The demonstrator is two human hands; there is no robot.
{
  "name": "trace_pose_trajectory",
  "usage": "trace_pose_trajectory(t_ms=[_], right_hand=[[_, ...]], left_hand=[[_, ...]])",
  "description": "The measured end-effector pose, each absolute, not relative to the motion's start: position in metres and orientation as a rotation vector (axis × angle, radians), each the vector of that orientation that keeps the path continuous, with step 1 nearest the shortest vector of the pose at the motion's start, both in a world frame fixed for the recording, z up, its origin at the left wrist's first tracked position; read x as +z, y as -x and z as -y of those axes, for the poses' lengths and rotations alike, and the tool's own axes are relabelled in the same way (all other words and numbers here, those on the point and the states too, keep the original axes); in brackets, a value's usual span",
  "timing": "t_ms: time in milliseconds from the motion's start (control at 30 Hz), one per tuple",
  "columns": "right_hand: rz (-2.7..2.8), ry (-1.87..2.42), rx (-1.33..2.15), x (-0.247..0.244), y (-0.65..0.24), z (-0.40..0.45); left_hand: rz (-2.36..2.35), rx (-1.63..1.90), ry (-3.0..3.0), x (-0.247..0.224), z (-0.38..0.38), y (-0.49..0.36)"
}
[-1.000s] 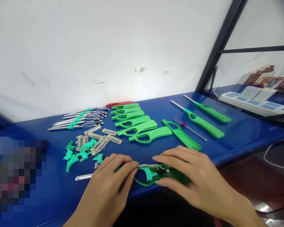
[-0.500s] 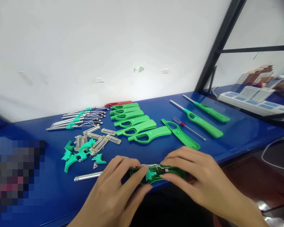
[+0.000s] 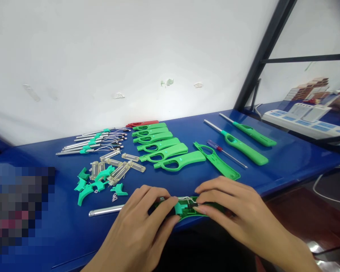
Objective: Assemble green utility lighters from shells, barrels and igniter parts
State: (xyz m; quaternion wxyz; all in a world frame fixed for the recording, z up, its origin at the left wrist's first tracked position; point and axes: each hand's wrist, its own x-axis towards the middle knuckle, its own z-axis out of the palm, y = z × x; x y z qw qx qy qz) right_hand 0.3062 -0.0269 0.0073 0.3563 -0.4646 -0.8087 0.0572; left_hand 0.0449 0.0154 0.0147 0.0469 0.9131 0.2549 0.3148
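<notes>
At the table's front edge, an open green lighter casing (image 3: 190, 215) lies between my hands, inner side up. My left hand (image 3: 141, 219) is closed on its left end, with thumb and forefinger at a teal trigger (image 3: 180, 207). A silver metal tube (image 3: 106, 210) sticks out left from beneath that hand. My right hand (image 3: 235, 206) grips the casing's right part, its fingertips at a small black part (image 3: 191, 206) inside. White wires (image 3: 186, 198) run along the casing's far side. Fingers hide both ends of the casing.
Farther back lie several green casing halves (image 3: 184, 159), silver tubes with wires (image 3: 82, 147), clear fuel tanks (image 3: 120, 173) and teal triggers (image 3: 86, 192). An empty casing half (image 3: 223, 166), a screwdriver (image 3: 229, 155) and two assembled lighters (image 3: 246, 149) lie right. A black rack post (image 3: 263, 56) stands beyond.
My right fingertips have closed in on the black part, covering more of it. My left thumb has shifted slightly up toward the trigger. The loose parts on the table lie as before.
</notes>
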Motion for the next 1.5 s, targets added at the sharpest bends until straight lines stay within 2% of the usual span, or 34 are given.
trace_pose_trajectory(t_ms=[1500], right_hand=[[1.968,0.967,0.139,-0.003,-0.286,0.019]], left_hand=[[-0.837,0.882,-2.770,0.008,-0.017,-0.044]])
